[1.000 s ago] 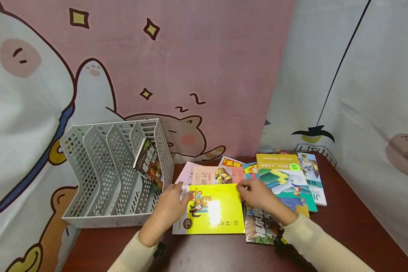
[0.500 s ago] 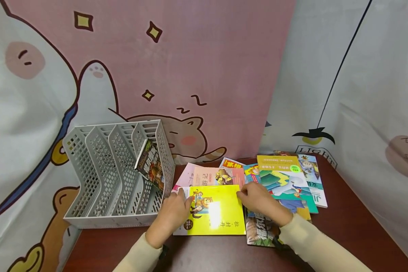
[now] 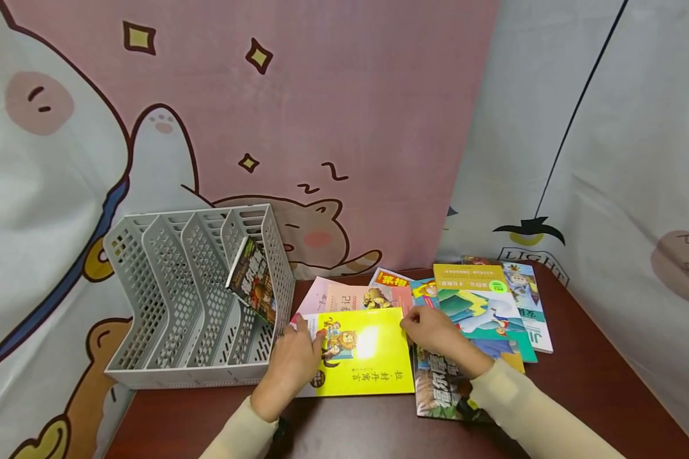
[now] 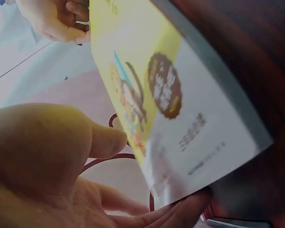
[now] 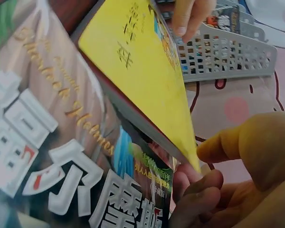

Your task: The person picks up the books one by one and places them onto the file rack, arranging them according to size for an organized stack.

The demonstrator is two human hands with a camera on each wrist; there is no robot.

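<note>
A yellow paperback book lies sideways at the front of the table, its far edge tipped up a little. My left hand holds its left end, with the thumb over the cover and the fingers reaching under the edge in the left wrist view. At the far right corner, my right hand pinches the book between thumb and fingers. In the right wrist view the book's page edge stands raised over a dark Sherlock Holmes book. Pink books lie just behind the yellow one.
At left stands a grey perforated file rack with slanted dividers; a dark book leans in its rightmost slot. Several overlapping books, among them a green and yellow one, spread across the right of the brown table.
The yellow book's far side has tilted slightly upward, and its glare has shifted. My left hand has moved slightly right along its left end; the right hand stays at the corner.
</note>
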